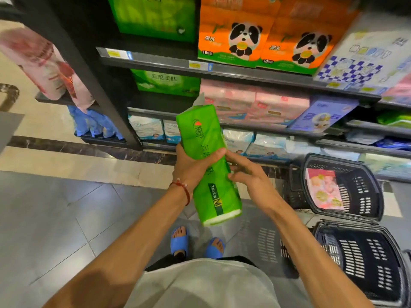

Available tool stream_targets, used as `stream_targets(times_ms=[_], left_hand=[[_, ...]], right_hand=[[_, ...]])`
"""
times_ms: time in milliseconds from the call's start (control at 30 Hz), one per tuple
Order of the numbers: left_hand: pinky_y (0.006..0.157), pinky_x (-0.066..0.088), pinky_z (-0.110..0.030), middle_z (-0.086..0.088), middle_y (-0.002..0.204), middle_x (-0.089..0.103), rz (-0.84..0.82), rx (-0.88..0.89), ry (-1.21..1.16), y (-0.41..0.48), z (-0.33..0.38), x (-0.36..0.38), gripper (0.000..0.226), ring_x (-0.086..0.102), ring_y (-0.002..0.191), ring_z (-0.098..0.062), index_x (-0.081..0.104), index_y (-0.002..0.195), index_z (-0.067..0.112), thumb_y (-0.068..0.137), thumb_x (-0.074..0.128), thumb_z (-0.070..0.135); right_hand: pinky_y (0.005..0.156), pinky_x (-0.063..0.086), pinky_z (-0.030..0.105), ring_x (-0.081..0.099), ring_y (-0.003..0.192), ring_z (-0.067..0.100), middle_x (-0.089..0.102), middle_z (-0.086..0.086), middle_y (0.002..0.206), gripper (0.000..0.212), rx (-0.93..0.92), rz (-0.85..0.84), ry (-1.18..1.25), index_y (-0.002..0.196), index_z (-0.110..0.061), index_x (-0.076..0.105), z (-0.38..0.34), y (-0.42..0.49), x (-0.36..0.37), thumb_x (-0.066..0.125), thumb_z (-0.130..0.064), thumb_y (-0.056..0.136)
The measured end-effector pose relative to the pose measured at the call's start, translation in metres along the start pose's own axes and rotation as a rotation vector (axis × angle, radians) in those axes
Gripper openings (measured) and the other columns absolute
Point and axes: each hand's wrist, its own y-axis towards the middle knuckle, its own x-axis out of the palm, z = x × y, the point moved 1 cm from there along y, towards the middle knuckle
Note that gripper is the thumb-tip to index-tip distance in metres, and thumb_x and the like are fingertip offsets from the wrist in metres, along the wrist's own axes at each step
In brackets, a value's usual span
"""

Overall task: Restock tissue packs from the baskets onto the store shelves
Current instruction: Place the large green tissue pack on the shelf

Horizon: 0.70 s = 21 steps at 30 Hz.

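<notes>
A long green tissue pack (208, 138) is held upright and slightly tilted in front of the shelves. My left hand (192, 165) grips its middle from the left, thumb across the front. My right hand (249, 177) touches the pack's right side with fingers spread. Matching green packs (165, 82) sit on the second shelf, left end. A black basket (364, 192) at the right holds a pink tissue pack (324, 191). A second black basket (364, 263) stands nearer me and looks empty.
Dark shelves (222, 73) carry orange panda packs (262, 41), pink packs (255, 105), a purple pack (322, 114) and white-blue packs (240, 141) lower down. A side rack at the left holds pink rolls (42, 63). Grey tiled floor lies to the left of my feet.
</notes>
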Motion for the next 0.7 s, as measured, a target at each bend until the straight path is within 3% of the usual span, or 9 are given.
stream_targets(times_ms=[100,200,267,333,433,533,633,700], left_hand=[[0.092,0.059,-0.050,0.008,0.111,0.077,0.054,-0.004,0.011,0.005,-0.004,0.004,0.102,0.074,0.103,-0.021,0.061,0.127,0.029,0.039,0.100,0.063],[0.092,0.059,-0.050,0.013,0.107,0.077,0.084,-0.007,0.039,0.008,0.000,0.008,0.101,0.074,0.102,-0.019,0.063,0.121,0.036,0.032,0.097,0.072],[0.095,0.057,-0.049,0.017,0.105,0.075,0.134,-0.013,0.081,0.005,0.005,0.011,0.101,0.072,0.102,-0.019,0.058,0.117,0.040,0.031,0.092,0.078],[0.099,0.053,-0.048,0.019,0.104,0.072,0.190,-0.014,0.166,0.000,0.010,0.013,0.093,0.069,0.105,-0.021,0.054,0.115,0.040,0.037,0.087,0.080],[0.100,0.052,-0.048,0.015,0.108,0.072,0.247,0.031,0.177,0.000,0.012,0.010,0.087,0.069,0.106,-0.022,0.056,0.116,0.036,0.042,0.081,0.075],[0.095,0.056,-0.049,0.011,0.105,0.076,0.253,0.062,0.087,0.007,0.009,-0.005,0.080,0.072,0.100,-0.021,0.062,0.112,0.032,0.045,0.086,0.068],[0.090,0.059,-0.049,0.005,0.104,0.078,0.200,0.090,-0.036,0.005,0.011,-0.016,0.077,0.074,0.097,-0.024,0.066,0.115,0.024,0.048,0.090,0.053],[0.078,0.061,-0.038,0.001,0.103,0.078,0.141,0.112,-0.145,0.004,0.013,-0.023,0.082,0.075,0.092,-0.022,0.066,0.120,0.014,0.048,0.087,0.046]], right_hand=[[0.098,0.053,0.021,0.059,0.135,0.020,0.061,0.003,0.148,0.073,0.046,-0.060,0.009,0.143,-0.032,0.061,-0.002,0.001,-0.010,0.053,-0.015,0.073],[0.115,0.046,0.036,0.057,0.140,0.017,0.063,-0.006,0.150,0.081,0.089,-0.126,0.027,0.151,-0.032,0.058,-0.005,0.000,-0.019,0.051,-0.016,0.071],[0.118,0.044,0.039,0.057,0.140,0.015,0.063,-0.009,0.149,0.082,0.097,-0.134,0.030,0.152,-0.032,0.057,-0.004,0.001,-0.023,0.052,-0.015,0.072],[0.118,0.044,0.038,0.056,0.140,0.014,0.063,-0.009,0.149,0.080,0.097,-0.133,0.018,0.151,-0.032,0.059,-0.003,0.003,-0.023,0.053,-0.014,0.073],[0.107,0.052,0.025,0.060,0.134,0.011,0.070,-0.007,0.139,0.071,0.097,-0.124,0.011,0.141,-0.031,0.066,-0.004,0.008,-0.022,0.056,-0.016,0.073],[0.095,0.055,0.017,0.070,0.114,0.001,0.076,-0.010,0.124,0.049,0.045,-0.117,0.027,0.139,-0.029,0.064,-0.014,0.015,-0.021,0.062,-0.015,0.092],[0.094,0.057,0.019,0.072,0.101,0.002,0.076,-0.002,0.120,0.041,-0.005,-0.037,-0.009,0.142,-0.022,0.060,-0.022,0.022,-0.022,0.052,-0.003,0.107],[0.102,0.054,0.024,0.067,0.111,0.003,0.071,-0.001,0.129,0.037,-0.051,0.062,-0.111,0.142,-0.018,0.062,-0.022,0.029,-0.024,0.054,-0.006,0.108]])
